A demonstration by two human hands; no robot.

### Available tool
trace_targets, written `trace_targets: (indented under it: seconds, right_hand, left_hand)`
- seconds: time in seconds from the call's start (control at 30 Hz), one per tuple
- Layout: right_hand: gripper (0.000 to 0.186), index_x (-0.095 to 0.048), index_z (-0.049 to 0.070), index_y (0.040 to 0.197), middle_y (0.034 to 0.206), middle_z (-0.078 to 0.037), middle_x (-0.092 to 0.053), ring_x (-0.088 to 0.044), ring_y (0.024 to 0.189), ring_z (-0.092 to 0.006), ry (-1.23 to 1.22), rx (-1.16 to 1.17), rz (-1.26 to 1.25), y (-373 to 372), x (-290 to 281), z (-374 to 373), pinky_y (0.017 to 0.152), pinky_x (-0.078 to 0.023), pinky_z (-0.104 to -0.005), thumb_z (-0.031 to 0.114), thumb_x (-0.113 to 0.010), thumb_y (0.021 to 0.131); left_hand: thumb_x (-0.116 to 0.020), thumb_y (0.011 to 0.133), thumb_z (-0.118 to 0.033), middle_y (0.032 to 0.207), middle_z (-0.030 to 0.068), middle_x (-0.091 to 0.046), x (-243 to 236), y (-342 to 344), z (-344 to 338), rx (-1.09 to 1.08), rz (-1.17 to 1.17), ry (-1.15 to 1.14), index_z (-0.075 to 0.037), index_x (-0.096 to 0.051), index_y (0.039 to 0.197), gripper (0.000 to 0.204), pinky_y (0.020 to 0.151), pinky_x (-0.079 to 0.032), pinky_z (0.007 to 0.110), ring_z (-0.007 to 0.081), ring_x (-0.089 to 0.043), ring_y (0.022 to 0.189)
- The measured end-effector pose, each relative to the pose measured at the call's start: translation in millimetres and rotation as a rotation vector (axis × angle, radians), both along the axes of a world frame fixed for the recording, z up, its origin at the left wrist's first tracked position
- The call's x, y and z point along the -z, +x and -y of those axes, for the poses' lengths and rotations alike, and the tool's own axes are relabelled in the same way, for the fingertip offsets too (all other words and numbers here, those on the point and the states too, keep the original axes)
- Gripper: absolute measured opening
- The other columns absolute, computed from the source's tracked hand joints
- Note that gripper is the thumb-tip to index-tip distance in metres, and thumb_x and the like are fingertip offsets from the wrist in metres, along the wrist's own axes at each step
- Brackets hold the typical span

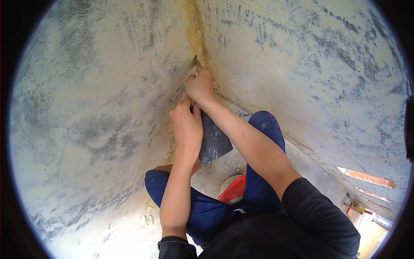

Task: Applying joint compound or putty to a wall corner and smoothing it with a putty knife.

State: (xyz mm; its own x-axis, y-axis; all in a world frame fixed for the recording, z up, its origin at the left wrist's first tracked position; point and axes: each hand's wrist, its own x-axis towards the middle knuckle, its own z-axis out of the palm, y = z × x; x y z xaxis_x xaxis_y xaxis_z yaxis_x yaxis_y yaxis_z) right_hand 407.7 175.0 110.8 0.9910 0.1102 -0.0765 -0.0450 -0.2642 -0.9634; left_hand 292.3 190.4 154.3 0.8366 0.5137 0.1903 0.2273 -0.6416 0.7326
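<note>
My right hand (pixel 201 84) is closed up against the inner corner of two walls, its index finger stretched along a thin dark blade (pixel 195 60) like a putty knife's. That blade's tip touches the corner, below a yellowish-brown strip (pixel 192 30) running upward; its handle is hidden in the hand. Just below and nearly touching the right wrist, my left hand (pixel 185 116) is closed on a dark rectangular plate (pixel 215 140) with pale smears. The plate hangs tilted downward under my right forearm, and its upper end is hidden by the hands.
Patchy grey-and-cream walls rise on the left (pixel 86 108) and right (pixel 302 64). My knees, in blue trousers (pixel 267 125), are bent close to the corner. A red object (pixel 233 190) lies between my legs on the grey floor (pixel 302 159). Slots with orange edges (pixel 368 178) pierce the lower right wall.
</note>
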Motion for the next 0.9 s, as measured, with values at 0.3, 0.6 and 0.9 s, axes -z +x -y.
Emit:
trace_targets:
  seconds: [0.3, 0.6, 0.9]
  right_hand:
    - [0.062, -0.049, -0.005, 0.151, 0.133, -0.035, -0.064, -0.062, 0.128, -0.0434, 0.057, -0.063, -0.154, 5.6, -4.0, 3.1, 0.111, -0.046, -0.0418, 0.002, -0.052, 0.089]
    - [0.061, -0.052, -0.004, 0.149, 0.124, -0.033, -0.069, -0.069, 0.113, -0.0443, -0.030, -0.016, -0.027, 9.8, 5.7, 0.3, 0.099, -0.053, -0.0427, 0.001, -0.051, 0.088]
    - [0.052, -0.062, -0.004, 0.138, 0.115, -0.034, -0.071, -0.070, 0.110, -0.0453, -0.093, -0.092, 0.028, 0.4, 2.9, 5.1, 0.096, -0.054, -0.0438, 0.001, -0.052, 0.087]
  left_hand:
    - [-0.070, 0.088, 0.003, 0.089, 0.0310, -0.069, 10.3, 3.1, -5.4, 0.023, 0.017, 0.016, 0.009, -0.069, 0.104, 0.017, 0.077, -0.054, 0.044, 0.0495, -0.069, 0.088]
    - [-0.070, 0.088, 0.001, 0.091, 0.0326, -0.069, 12.9, 4.9, -4.4, 0.001, -0.009, -0.024, 0.010, -0.069, 0.103, 0.018, 0.077, -0.053, 0.045, 0.0506, -0.068, 0.090]
    - [-0.070, 0.089, 0.000, 0.088, 0.0339, -0.067, 11.0, -6.3, 3.8, -0.011, 0.053, -0.014, 0.011, -0.070, 0.097, 0.014, 0.074, -0.053, 0.045, 0.0503, -0.069, 0.086]
